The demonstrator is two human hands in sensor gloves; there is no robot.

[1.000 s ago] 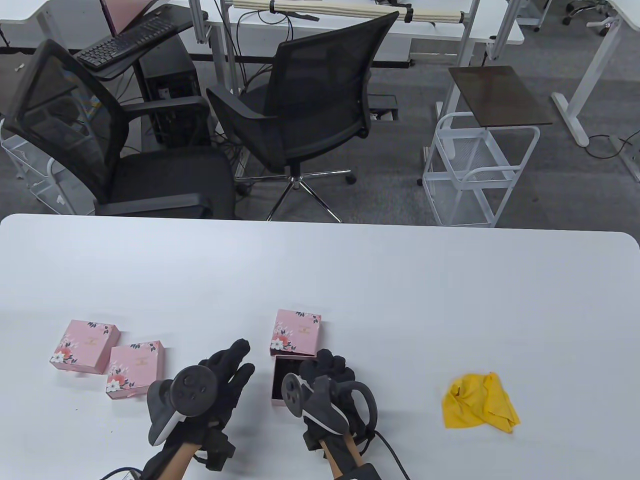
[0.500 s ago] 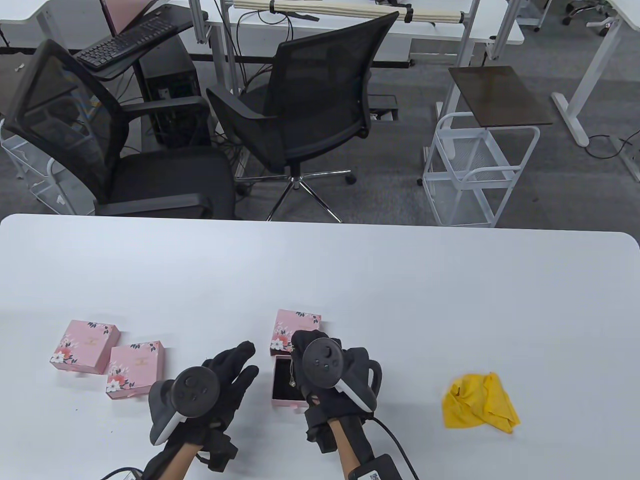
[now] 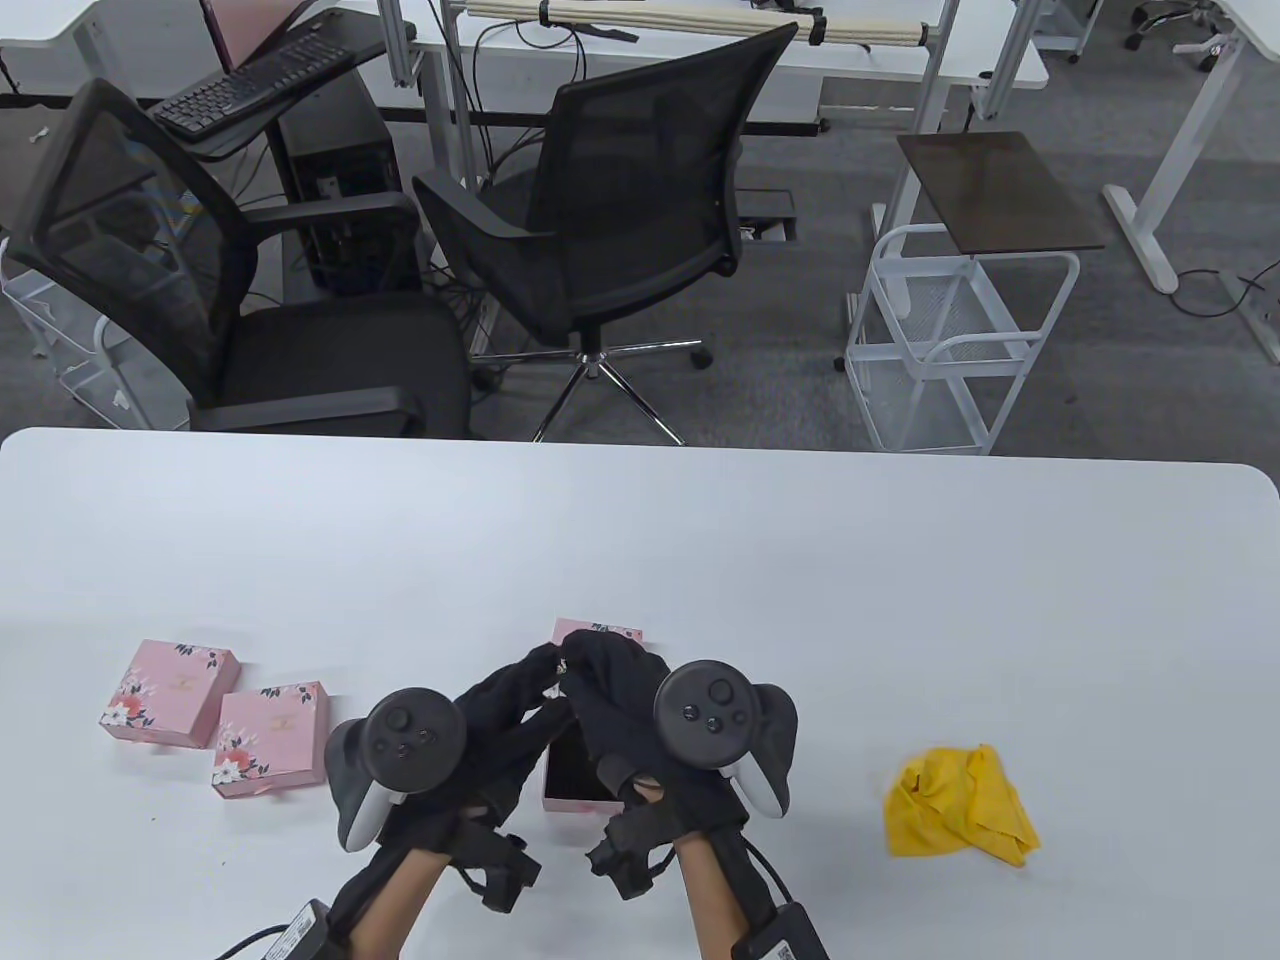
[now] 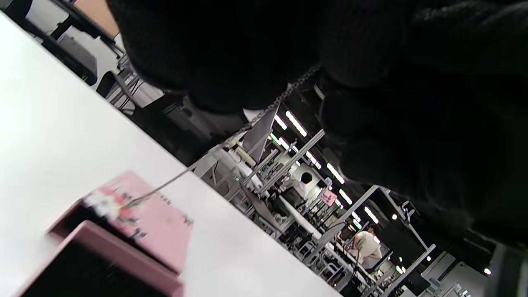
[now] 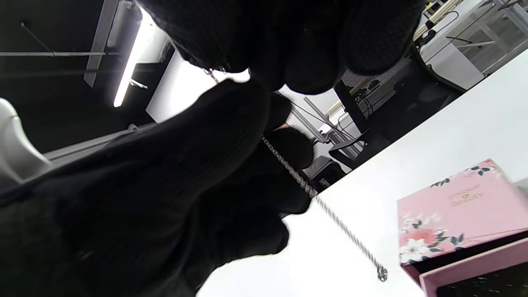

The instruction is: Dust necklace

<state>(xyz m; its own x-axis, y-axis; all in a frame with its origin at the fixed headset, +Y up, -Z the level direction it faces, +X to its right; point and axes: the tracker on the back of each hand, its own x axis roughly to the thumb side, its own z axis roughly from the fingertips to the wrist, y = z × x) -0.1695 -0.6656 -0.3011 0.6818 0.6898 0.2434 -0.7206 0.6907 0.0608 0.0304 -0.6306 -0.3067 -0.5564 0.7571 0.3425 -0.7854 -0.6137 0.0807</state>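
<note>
Table view, lower centre: left hand (image 3: 500,715) and right hand (image 3: 610,690) meet fingertip to fingertip above the open box (image 3: 572,775), a tracker strapped on the back of each. Both hands pinch the necklace (image 5: 330,210), a thin silver chain, betw. gloved fingers. Right wrist view: chain runs from the pinch at top centre down to lower right, its free end hanging just left of the pink floral lid (image 5: 453,206). Left wrist view: chain (image 4: 247,123) drops from the fingers (image 4: 231,82) at top centre toward the lid at lower left. Box interior is dark; lid lies touching its far edge. Two closed pink boxes (image 3: 215,715) sit at centre left of the white table (image 3: 700,540), touching each other. Crumpled yellow cloth (image 3: 960,805) lies at lower right, well apart from the hands.
</note>
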